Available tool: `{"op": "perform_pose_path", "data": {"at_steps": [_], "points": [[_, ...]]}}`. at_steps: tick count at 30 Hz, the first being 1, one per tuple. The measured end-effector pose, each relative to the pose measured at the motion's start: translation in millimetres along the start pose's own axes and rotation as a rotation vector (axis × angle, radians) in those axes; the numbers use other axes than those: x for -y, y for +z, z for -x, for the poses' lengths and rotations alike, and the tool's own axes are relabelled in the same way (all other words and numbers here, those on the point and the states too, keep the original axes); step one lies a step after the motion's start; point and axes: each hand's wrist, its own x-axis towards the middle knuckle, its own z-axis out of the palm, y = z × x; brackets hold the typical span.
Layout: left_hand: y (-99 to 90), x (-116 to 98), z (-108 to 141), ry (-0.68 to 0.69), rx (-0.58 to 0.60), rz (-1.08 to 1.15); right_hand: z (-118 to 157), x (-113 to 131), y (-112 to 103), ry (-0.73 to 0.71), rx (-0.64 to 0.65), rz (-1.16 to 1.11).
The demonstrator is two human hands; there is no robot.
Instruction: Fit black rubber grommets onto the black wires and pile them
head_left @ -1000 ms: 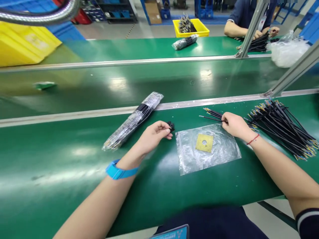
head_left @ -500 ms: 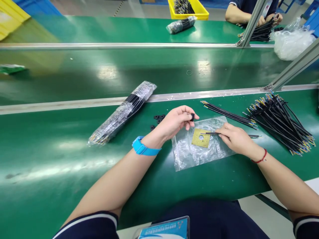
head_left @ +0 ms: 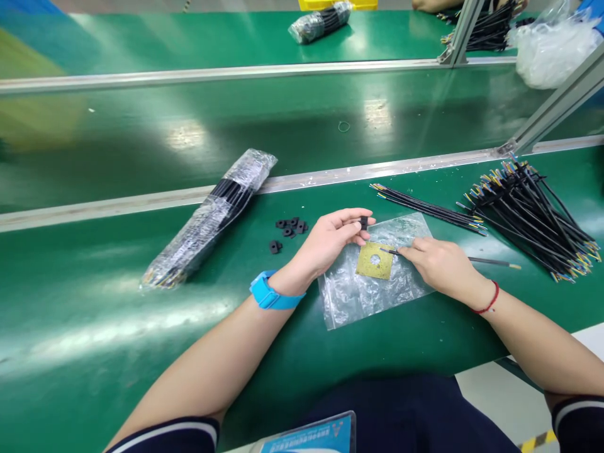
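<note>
My left hand [head_left: 334,242] pinches a small black plastic part [head_left: 363,223] between thumb and fingers. My right hand [head_left: 436,264] is closed on a black cable [head_left: 493,261]; its thin tip points left, over a yellowish square plate [head_left: 374,261] with a hole in the middle. That plate lies on a clear plastic bag [head_left: 349,302] in front of me. The cable's tip and the black part are a short way apart. Several more small black plastic parts [head_left: 287,231] lie on the green table, left of my left hand.
A film-wrapped cable bundle [head_left: 210,220] lies at the left. Several loose cables [head_left: 429,209] and a big cable pile [head_left: 528,220] lie at the right. Metal rails [head_left: 340,171] cross behind; a co-worker's arm [head_left: 431,5] shows at the back beside a white plastic bag [head_left: 557,50].
My right hand has shifted its grip closer to the cable's left tip, so more cable sticks out behind. My left hand still holds the black part. The view has tilted down.
</note>
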Motion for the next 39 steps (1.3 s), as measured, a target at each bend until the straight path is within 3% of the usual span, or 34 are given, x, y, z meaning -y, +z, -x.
{"op": "perform_pose_path", "data": {"at_steps": [7,14,19,25,30,34,37,39], "points": [[8.8,3,8,0.038,0.135,-0.109,4,-1,-3,0.106,-0.186,-0.398],[11.2,5,12,0.093,0.157,-0.166,2,2,-5,0.148,-0.234,-0.335],[11.5,10,13,0.166,0.08,-0.346,3,7,-4,0.111,-0.181,-0.173],[14.8,11,17,0.187,0.091,-0.482,1,12,-3,0.085,-0.208,-0.31],[18.1,8,21,0.141,0.135,-0.261,0,11,-2,0.124,-0.262,-0.412],[23.3,6,22,0.041,0.072,-0.031,0,12,0,0.098,-0.337,-0.404],[28.5,9,25,0.01,0.018,0.004,1,13,1,0.104,-0.394,-0.411],[30.3,11,27,0.035,0.002,-0.065,2,13,0,0.135,-0.361,-0.401]]}}
